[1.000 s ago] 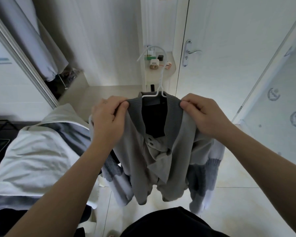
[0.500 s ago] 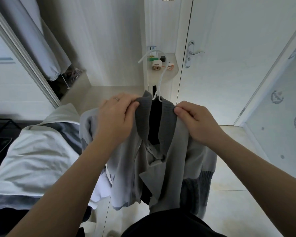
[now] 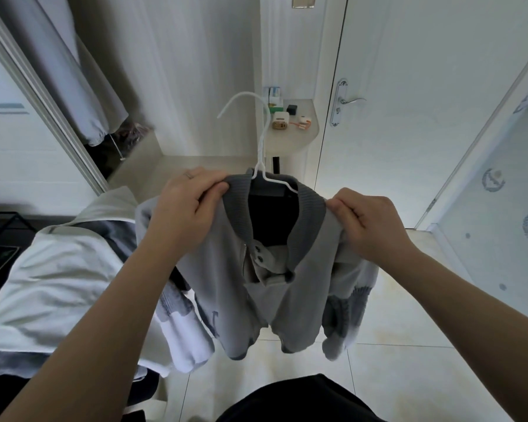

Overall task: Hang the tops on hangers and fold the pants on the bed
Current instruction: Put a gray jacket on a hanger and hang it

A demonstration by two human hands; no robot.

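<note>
1. Bed [image 3: 58,284]: lower left, with rumpled white bedding.
2. Grey jacket [image 3: 287,284]: held up in the air over the floor tiles, just right of the bed, sleeves dangling.
3. Left hand [image 3: 186,208] pinches the jacket's shoulder beside the collar; right hand [image 3: 369,220] pinches the other shoulder.
4. White hanger [image 3: 260,156]: inside the neck, hook up above the collar.

Arms of the hanger [image 3: 263,141] hide inside the jacket [image 3: 287,284]; the bed [image 3: 58,284] is cropped left
</note>
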